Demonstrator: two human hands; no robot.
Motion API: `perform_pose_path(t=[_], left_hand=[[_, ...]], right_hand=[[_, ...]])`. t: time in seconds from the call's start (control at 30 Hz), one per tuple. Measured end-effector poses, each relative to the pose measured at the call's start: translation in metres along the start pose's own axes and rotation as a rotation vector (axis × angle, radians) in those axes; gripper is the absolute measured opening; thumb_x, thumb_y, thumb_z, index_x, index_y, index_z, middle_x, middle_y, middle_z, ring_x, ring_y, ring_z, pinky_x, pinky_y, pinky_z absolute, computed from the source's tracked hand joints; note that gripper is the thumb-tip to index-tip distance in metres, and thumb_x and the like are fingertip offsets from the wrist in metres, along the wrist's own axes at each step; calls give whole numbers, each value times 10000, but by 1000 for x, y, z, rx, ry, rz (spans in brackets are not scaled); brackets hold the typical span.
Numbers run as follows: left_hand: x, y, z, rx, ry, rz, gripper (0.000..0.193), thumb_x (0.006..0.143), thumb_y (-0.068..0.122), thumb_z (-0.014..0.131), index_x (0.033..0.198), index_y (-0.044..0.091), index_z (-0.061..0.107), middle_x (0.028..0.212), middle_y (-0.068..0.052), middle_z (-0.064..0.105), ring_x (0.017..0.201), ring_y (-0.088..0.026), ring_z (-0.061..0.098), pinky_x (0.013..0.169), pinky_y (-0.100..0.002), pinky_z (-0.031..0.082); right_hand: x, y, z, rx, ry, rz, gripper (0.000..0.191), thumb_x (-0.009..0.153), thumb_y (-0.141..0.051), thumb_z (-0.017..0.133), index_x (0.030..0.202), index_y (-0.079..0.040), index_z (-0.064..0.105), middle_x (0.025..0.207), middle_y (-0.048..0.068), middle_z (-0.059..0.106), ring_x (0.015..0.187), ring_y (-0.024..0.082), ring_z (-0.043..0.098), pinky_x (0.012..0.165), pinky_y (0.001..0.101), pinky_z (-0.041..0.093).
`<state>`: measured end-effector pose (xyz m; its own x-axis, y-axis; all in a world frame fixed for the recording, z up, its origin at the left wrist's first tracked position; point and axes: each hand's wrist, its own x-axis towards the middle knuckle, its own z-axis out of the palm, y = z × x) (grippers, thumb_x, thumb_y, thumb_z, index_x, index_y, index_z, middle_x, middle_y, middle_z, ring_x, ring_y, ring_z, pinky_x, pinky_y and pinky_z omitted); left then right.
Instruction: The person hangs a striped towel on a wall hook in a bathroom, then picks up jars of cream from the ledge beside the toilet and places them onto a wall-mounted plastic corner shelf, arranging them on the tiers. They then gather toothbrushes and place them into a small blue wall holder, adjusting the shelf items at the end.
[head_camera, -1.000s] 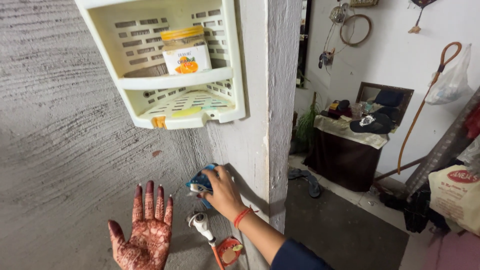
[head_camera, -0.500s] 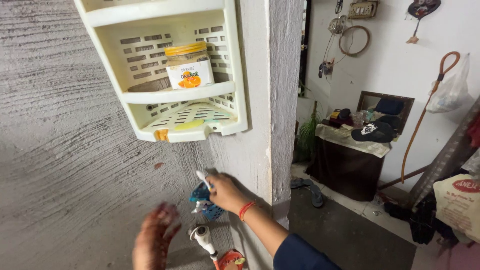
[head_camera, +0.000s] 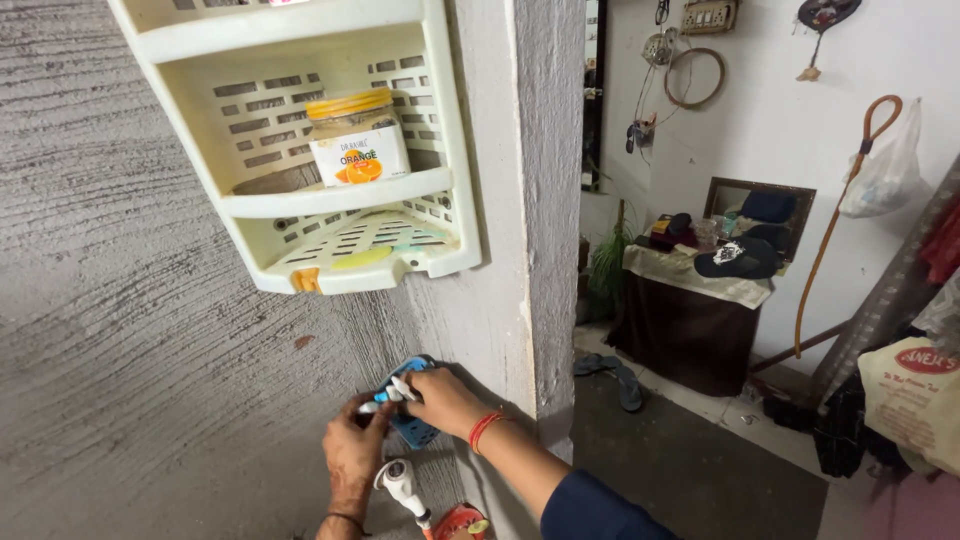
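A small white object (head_camera: 388, 396) is gripped between the left hand (head_camera: 352, 452) and the right hand (head_camera: 445, 401), just in front of a blue holder (head_camera: 412, 428) fixed to the rough grey wall (head_camera: 120, 350). A white tap (head_camera: 402, 486) is seen below the hands, and a jar (head_camera: 357, 139) is kept in the cream corner shelf (head_camera: 330, 200) above

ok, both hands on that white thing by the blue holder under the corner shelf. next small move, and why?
Probably ease the small white item down into the blue holder on the wall. The left hand and the right hand both pinch it right at the holder's top edge, so it looks nearly lined up. Whether it is already partly in, I cannot tell.
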<state>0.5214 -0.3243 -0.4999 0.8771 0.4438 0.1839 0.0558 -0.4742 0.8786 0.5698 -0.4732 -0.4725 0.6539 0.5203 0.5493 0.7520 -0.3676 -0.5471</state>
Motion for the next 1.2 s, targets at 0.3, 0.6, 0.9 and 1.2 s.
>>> perform_pose_path(t=[0.3, 0.6, 0.9, 1.2], left_hand=[[7, -24, 11, -546, -27, 191, 479, 843, 23, 757, 1285, -77, 604, 1152, -115, 751, 1018, -159, 726, 896, -296, 580], [-12, -9, 9, -194, 99, 109, 491, 800, 158, 841, 1252, 36, 696, 901, -110, 781, 779, -140, 743, 723, -307, 581], [-1, -17, 13, -402, 130, 91, 286, 908, 150, 804, 1114, -44, 761, 875, -116, 772, 736, -136, 696, 682, -284, 578], [-3, -26, 19, -689, 197, 105, 391, 852, 37, 799, 1203, -92, 686, 1088, -144, 764, 925, -170, 722, 813, -294, 601]], right_hand=[[3, -14, -2, -88, 59, 149, 229, 849, -217, 797, 927, -15, 722, 815, 198, 723, 761, 354, 726, 694, 423, 573], [-4, -21, -4, 13, 52, 87, 246, 774, -28, 762, 1008, -10, 691, 882, 171, 741, 799, 323, 748, 717, 402, 585], [-5, -13, -5, -76, 169, 61, 207, 762, -93, 779, 923, 22, 716, 866, 220, 716, 793, 368, 710, 739, 428, 568], [-7, -16, 0, -26, 211, 232, 147, 861, -77, 753, 973, 0, 697, 861, 190, 736, 774, 337, 735, 698, 402, 582]])
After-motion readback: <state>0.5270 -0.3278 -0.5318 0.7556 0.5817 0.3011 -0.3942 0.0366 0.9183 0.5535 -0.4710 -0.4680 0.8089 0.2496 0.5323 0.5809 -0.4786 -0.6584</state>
